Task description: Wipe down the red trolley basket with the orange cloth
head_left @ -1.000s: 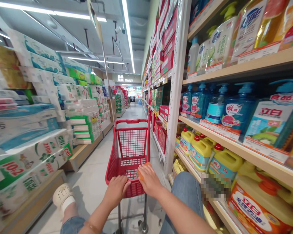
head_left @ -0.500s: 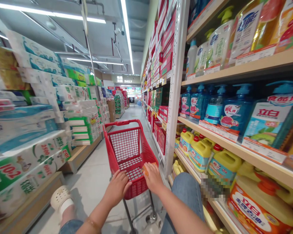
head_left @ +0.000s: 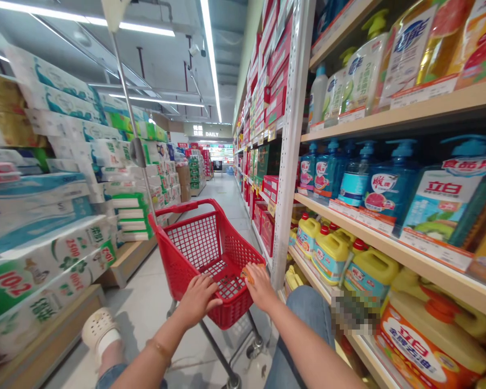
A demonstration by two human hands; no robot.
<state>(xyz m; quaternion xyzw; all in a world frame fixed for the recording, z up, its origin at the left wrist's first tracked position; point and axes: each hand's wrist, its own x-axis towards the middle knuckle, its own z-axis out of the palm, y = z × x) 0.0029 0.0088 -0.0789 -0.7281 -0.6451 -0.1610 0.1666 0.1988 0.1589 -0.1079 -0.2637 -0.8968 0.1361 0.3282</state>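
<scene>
A small red shopping cart [head_left: 186,243] stands in the aisle in front of me, its basket turned toward the left. My left hand [head_left: 198,298] grips the near rim of the basket, fingers curled over it. My right hand [head_left: 260,286] rests on the rim beside it, closed over a small orange thing [head_left: 248,274] that shows only in part. The basket's mesh bottom looks bare.
Shelves on the right hold blue pump bottles [head_left: 392,181], yellow jugs [head_left: 332,251] and red boxes [head_left: 272,186]. Stacked tissue packs [head_left: 56,227] line a low wooden platform on the left. A metal pole [head_left: 132,127] rises from the cart. The floor [head_left: 222,189] runs ahead.
The cart has swung round so its front points left, and its pole has shifted left. Both hands stayed on the near rim and moved slightly right with it.
</scene>
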